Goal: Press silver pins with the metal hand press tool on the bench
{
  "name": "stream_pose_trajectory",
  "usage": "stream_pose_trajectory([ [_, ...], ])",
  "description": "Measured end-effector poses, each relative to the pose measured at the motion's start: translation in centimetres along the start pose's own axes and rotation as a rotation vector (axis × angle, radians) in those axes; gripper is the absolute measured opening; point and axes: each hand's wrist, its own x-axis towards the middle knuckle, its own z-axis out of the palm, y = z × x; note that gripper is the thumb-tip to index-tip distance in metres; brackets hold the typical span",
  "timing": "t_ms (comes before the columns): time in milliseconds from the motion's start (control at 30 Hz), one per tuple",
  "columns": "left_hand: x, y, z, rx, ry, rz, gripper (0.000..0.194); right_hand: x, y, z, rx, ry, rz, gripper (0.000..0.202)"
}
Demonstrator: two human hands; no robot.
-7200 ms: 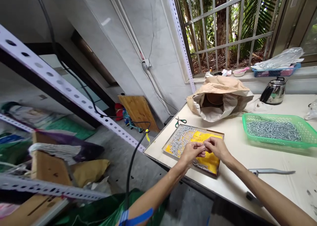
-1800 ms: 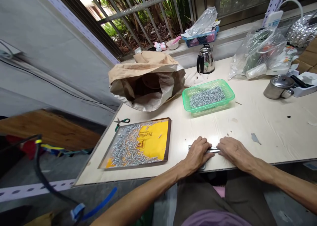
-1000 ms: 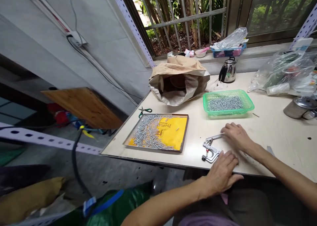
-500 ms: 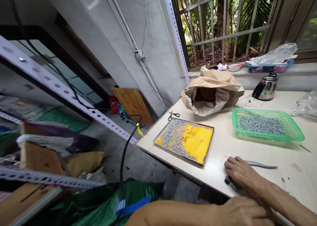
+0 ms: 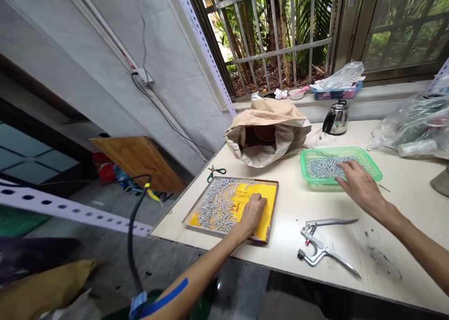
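Observation:
My left hand (image 5: 253, 213) is over the yellow part of a shallow tray (image 5: 276, 207), its fingers curled down and pressed together. What they hold, if anything, is hidden. Small silver metal pins (image 5: 217, 205) fill the tray's left side. My right hand (image 5: 361, 189) reaches over the front edge of a green plastic basket (image 5: 375, 168), thumb and fingers apart. More of the small silver pins (image 5: 321, 166) lie in that basket, by my right fingertips. Between my forearms, silver hand pliers (image 5: 317, 247) with a spring rest on the table, handles spread, untouched.
Small green-handled scissors (image 5: 215, 171) lie behind the tray. An open brown paper bag (image 5: 268, 130) stands further back, with a steel kettle (image 5: 338, 119) to its right. Clear plastic bags (image 5: 414, 128) sit at the right. A black cable (image 5: 131, 231) hangs left of the table edge (image 5: 168, 238).
Both hands have left the pliers, which now lie free on the table. My left hand has moved onto the tray, my right to the green basket. The view has turned right.

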Motion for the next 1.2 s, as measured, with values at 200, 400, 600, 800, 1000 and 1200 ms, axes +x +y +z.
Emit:
stream_pose_trajectory([
  [200, -0.3, -0.2, -0.3, -0.035, -0.024, -0.008, 0.022, -11.2, -1.6, 0.4, 0.267, -0.367, -0.097, 0.033],
  [400, -0.6, 0.4, -1.1, 0.021, -0.105, -0.065, 0.027, -15.9, -3.4, 2.2, 0.263, -0.254, -0.099, 0.031],
  [600, -0.7, 0.7, -1.6, 0.131, -0.137, 0.024, 0.022, -16.3, -4.4, 3.6, 0.162, -0.066, -0.137, 0.026],
  [800, -1.0, 3.1, -3.0, -0.078, -0.068, 0.021, 0.019, -16.0, -5.0, 3.3, 0.169, -0.076, -0.152, 0.024],
  [1000, -4.6, 7.7, -2.6, -0.932, -0.279, -0.219, 0.021, -15.8, -4.9, 2.7, 0.071, -0.040, -0.212, 0.026],
  [1200, -6.7, 9.6, -0.2, -1.178, -0.406, -0.419, 0.037, -15.8, -5.0, 2.1, 0.031, -0.041, -0.257, 0.029],
])
